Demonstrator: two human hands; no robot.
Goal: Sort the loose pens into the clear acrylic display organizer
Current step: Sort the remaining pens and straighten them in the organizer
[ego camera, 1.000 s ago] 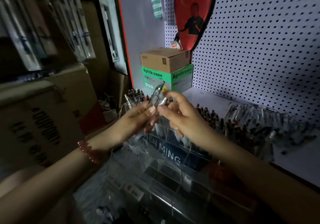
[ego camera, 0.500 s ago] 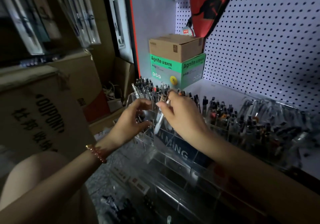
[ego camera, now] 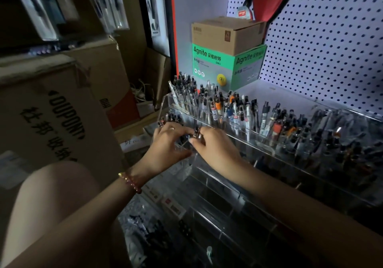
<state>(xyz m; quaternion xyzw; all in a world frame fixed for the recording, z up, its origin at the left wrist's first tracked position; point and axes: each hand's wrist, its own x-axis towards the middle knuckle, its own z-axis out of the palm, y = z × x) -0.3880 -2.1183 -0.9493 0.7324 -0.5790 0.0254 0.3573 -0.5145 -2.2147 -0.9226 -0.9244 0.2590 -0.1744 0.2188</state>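
clear acrylic organizer [ego camera: 261,143], right fingers [ego camera: 200,142] pinching slim pen [ego camera: 196,131].

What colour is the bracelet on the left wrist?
Bracelet: pinkish-red beads, seen in the head view.

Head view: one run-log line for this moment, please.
stage: pen insertion | right hand: pinches pen at organizer, second tier, left end | left hand: at same slot, grip unclear

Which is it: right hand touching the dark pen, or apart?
Touching. The head view shows the right hand pinching the pen near its top end.
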